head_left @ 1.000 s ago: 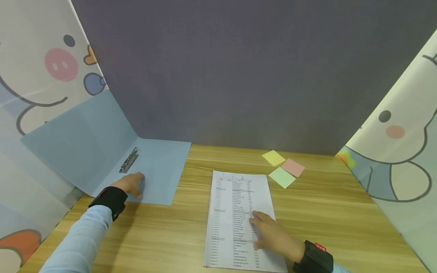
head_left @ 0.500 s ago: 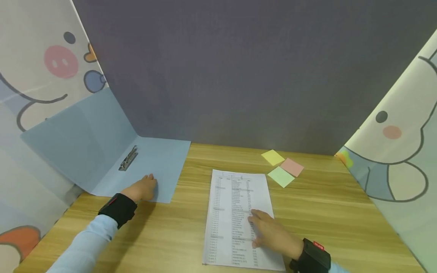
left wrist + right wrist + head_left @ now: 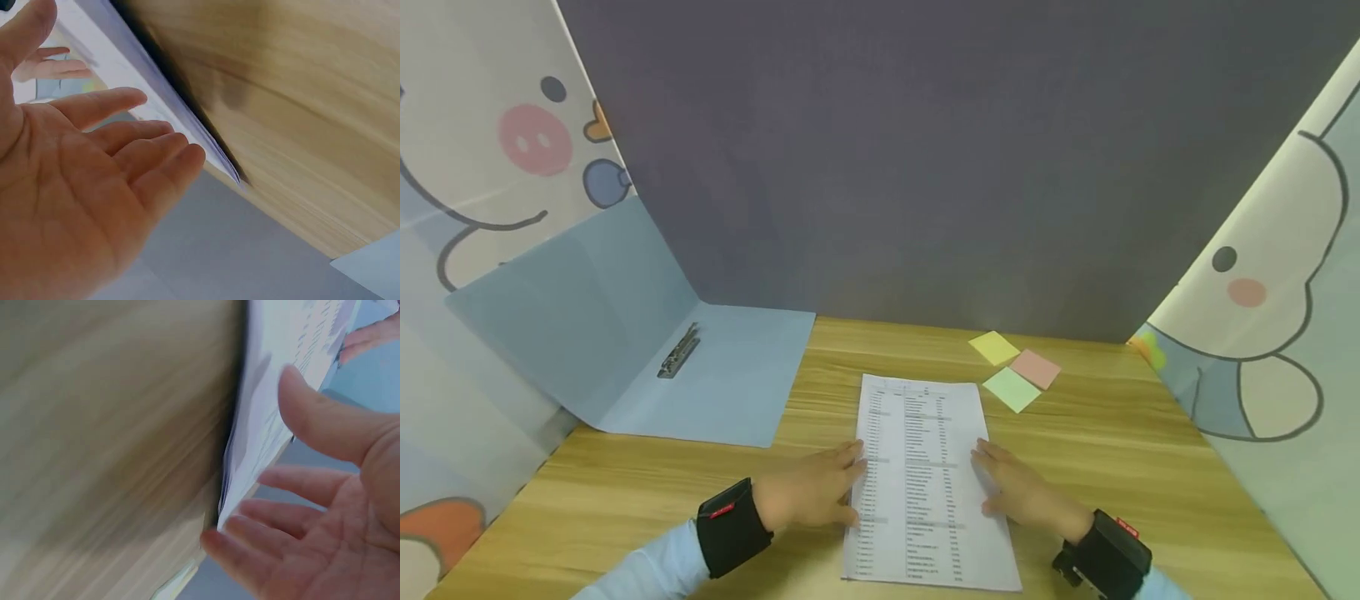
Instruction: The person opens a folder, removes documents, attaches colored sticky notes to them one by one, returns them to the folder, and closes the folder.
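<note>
A stack of printed paper sheets (image 3: 925,500) lies on the wooden table, its thin layered edge showing in both wrist views. At its left edge is my left hand (image 3: 812,489), fingers extended, fingertips right at the paper's border. My right hand (image 3: 1030,492) is on the opposite side, its fingertips overlapping the right edge of the sheets. In the left wrist view the left palm (image 3: 81,187) faces the camera with loosely spread fingers. The right wrist view likewise has the right hand (image 3: 312,512) with relaxed fingers and the thumb apart, and nothing is gripped.
An open blue folder (image 3: 737,367) with a metal clip (image 3: 679,352) stands at the left, its cover leaning on the side wall. Yellow (image 3: 994,347), pink (image 3: 1035,368) and green sticky notes (image 3: 1012,389) lie behind the stack. A grey panel (image 3: 895,167) closes the back.
My left hand has left the blue folder and moved right to the left edge of the paper stack. My right hand has shifted slightly right, from over the sheets to their right edge.
</note>
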Demonstrator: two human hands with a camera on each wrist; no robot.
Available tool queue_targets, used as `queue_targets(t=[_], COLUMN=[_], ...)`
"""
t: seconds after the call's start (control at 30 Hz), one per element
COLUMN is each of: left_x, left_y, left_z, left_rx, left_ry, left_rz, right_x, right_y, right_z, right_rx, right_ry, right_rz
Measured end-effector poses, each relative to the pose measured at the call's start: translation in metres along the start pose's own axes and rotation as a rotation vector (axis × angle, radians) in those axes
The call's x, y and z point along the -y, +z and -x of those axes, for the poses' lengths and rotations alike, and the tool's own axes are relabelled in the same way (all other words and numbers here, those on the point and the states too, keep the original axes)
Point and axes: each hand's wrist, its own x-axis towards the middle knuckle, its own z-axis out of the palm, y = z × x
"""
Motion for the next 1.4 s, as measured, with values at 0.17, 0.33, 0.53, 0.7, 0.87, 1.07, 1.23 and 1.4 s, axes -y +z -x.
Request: queue_targets(t=[0.17, 0.33, 0.53, 0.7, 0.87, 1.07, 1.23, 1.4], left_x=[-0.007, -0.007, 0.001, 0.005, 0.007, 0.006, 0.002, -0.005], left_y=[0.005, 0.008, 0.011, 0.011, 0.012, 0.011, 0.010, 0.007], left_z=[-0.004, -0.006, 0.001, 0.009, 0.013, 0.016, 0.017, 0.023], left_rx=[0.023, 0.046, 0.033, 0.027, 0.030, 0.007, -0.078, -0.148], left_ry=[-0.030, -0.039, -0.034, -0.025, -0.031, -0.035, -0.035, 0.000], left_rz=[-0.030, -0.017, -0.018, -0.026, -0.009, 0.022, 0.078, 0.053], right_x=[-0.005, -0.008, -0.004, 0.002, 0.006, 0.004, -0.013, -0.049], right_y=[0.000, 0.003, 0.007, 0.009, 0.011, 0.008, -0.005, -0.033], right_z=[0.000, -0.001, -0.002, -0.001, 0.000, -0.005, -0.022, -0.053], right_rx=[0.052, 0.059, 0.065, 0.071, 0.066, 0.045, -0.096, -0.207], right_ry=[0.039, 0.050, 0.002, -0.041, -0.048, -0.051, -0.007, 0.048], right_rz=[0.010, 0.020, 0.021, 0.043, 0.084, -0.002, -0.110, -0.121])
